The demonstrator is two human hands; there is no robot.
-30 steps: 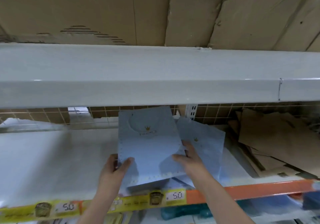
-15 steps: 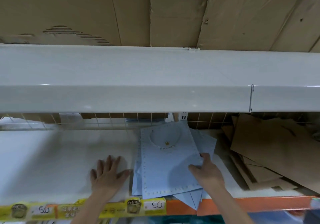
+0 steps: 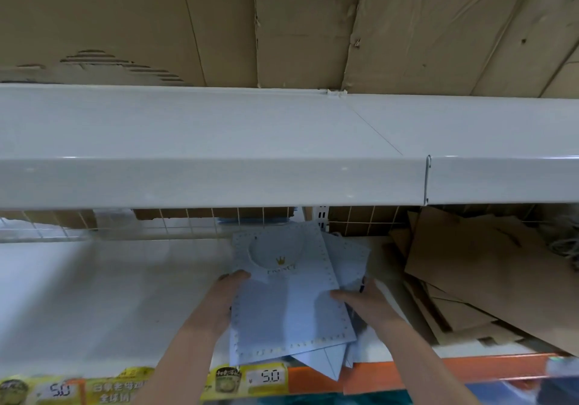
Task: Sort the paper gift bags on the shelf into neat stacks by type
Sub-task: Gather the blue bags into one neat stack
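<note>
The blue gift bags (image 3: pixel 288 307) lie mid-shelf, brown bags (image 3: pixel 488 273) at three o'clock. The left hand (image 3: pixel 219 304) (flat on the shelf (image 3: pixel 94 295) before) now grips their left edge; the right hand (image 3: pixel 366 302) pinches the right.

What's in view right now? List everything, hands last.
Blue bags: a loose pile, count unclear, pale blue with a gold crown on the top one, middle of the lower shelf, corners past the front edge.
Brown bags: several, kraft brown, untidy heap at right.
Upper shelf: one, white, across the view.
Cardboard: brown sheets above it.
Wire grid: white, at the back.
Price strip: yellow tags on an orange rail.
Left hand: on the pile's left edge.
Right hand: on its right edge.
</note>
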